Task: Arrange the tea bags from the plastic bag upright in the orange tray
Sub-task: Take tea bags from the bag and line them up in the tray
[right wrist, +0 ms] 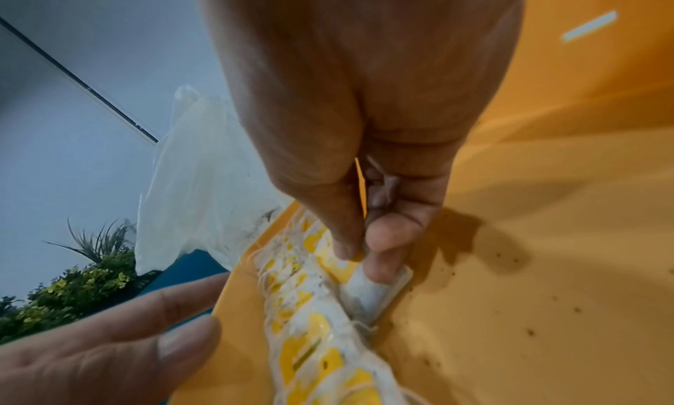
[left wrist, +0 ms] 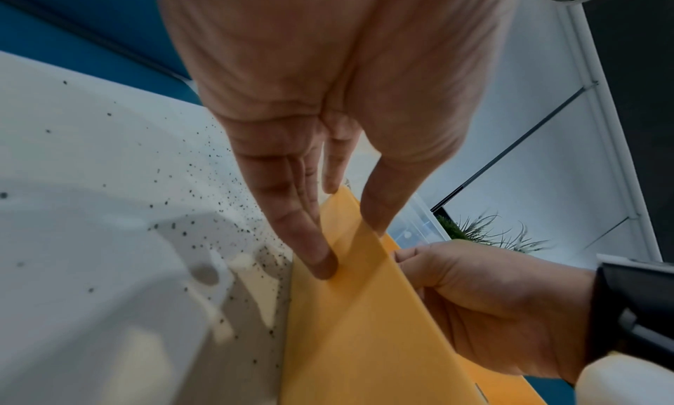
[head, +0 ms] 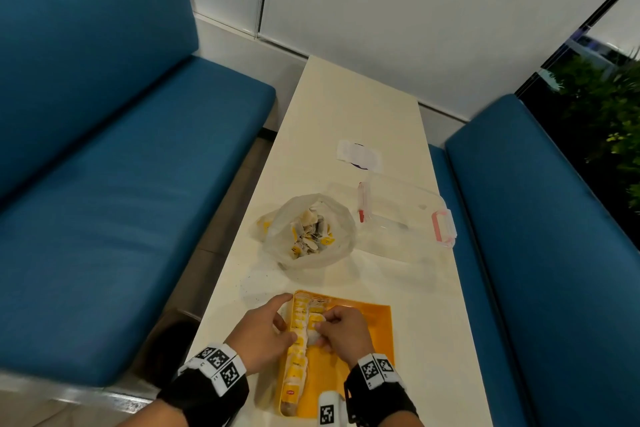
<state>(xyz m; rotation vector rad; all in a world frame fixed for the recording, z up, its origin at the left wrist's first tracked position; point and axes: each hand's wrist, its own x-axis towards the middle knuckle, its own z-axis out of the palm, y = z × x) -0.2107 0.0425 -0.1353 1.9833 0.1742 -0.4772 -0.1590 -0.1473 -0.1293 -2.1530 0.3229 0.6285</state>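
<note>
A single tea bag is pinched between thumb and curled fingers of the right hand and is being set at the end of a row of tea bags packed upright along the left wall of the orange tray. The tray's left wall is braced by the left hand, whose fingers are straight and hold nothing.

The row could be toppled if the new bag is pushed in too hard, since nothing supports it on its open side; strings and tags could also be snagged as the hand is lifted away.

More tea bags are left in the plastic bag beyond the tray. The pale tabletop is speckled with loose tea dust. A clear lidded box lies to the right, and blue benches flank the tabletop.
</note>
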